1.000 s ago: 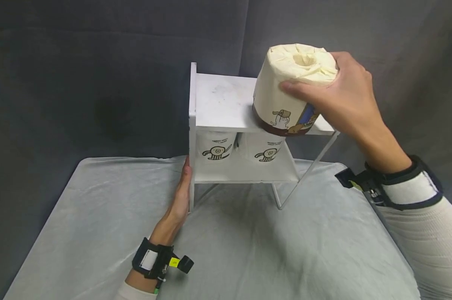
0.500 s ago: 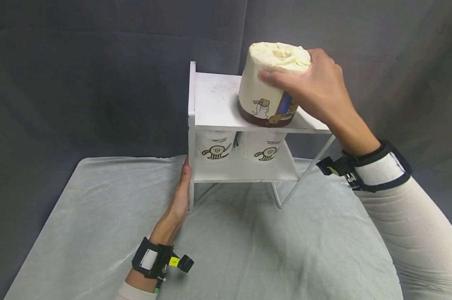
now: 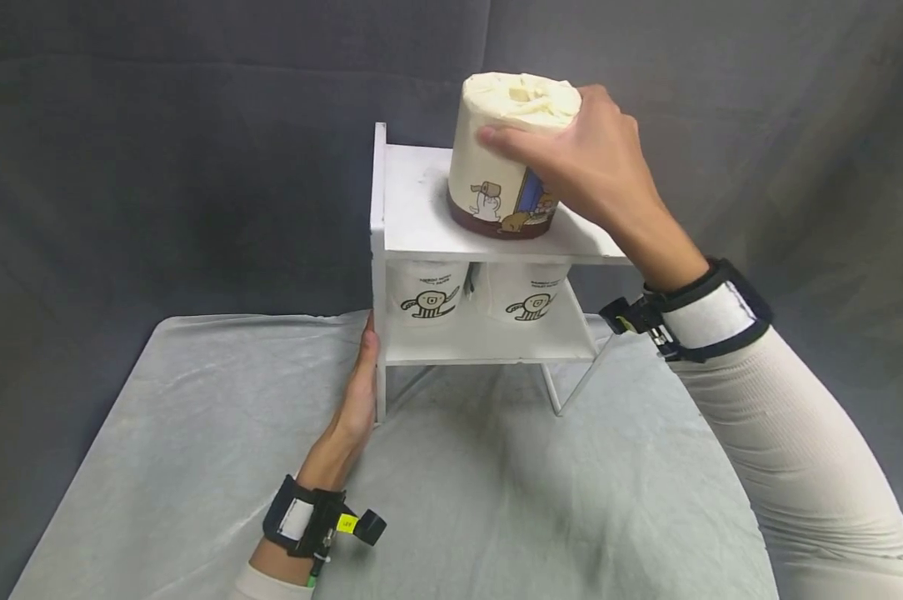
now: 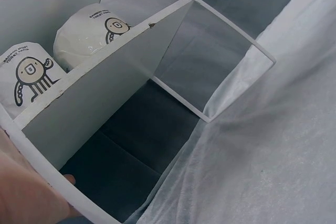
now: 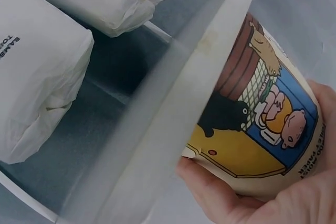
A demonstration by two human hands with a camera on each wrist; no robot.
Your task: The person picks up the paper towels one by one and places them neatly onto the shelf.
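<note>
My right hand [image 3: 590, 162] grips a cream toilet paper roll [image 3: 477, 158] from its right side, thumb across the front. The roll has a brown lower band and cartoon pictures, and it stands upright over the top board of a small white shelf rack [image 3: 414, 212]. In the right wrist view the printed roll [image 5: 262, 124] shows beyond the board's edge, fingers around it. My left hand [image 3: 356, 396] rests flat along the rack's left side panel, its fingers partly hidden behind it. The left wrist view shows part of that hand [image 4: 26, 187] against the panel.
Two white wrapped toilet paper rolls, a left one [image 3: 425, 296] and a right one [image 3: 522, 296], stand on the lower board [image 3: 489, 343]. Thin white wire legs [image 3: 571, 396] support the rack on a table with a pale cloth [image 3: 496, 500]. Dark fabric [image 3: 197, 167] hangs behind.
My right hand has carried the cream roll leftward and slightly back, from over the board's front right edge to nearer its middle. The left hand has stayed at the side panel.
</note>
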